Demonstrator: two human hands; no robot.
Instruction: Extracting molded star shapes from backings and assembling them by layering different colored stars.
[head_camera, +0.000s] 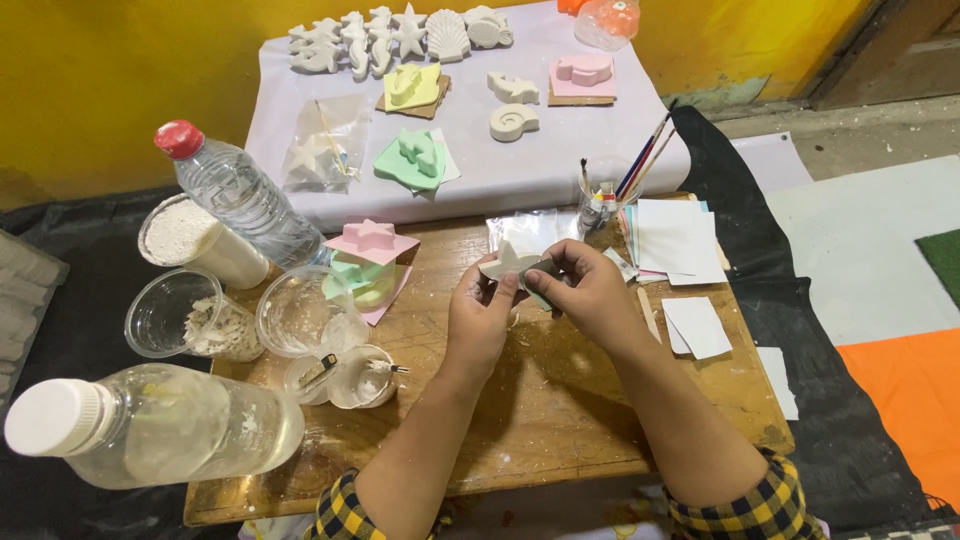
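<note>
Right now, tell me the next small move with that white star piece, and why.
Probably a small turn of the white star casting in the left hand, bringing a fresh edge to the right hand. The right hand seems to press a small dark piece, hard to make out, against one edge; the other points look untouched.

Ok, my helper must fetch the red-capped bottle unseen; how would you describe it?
Start at the wooden table and go to its far left corner. The water bottle leans there beside a tub of white powder. Its red cap sets it apart from the white-capped bottle.
</note>
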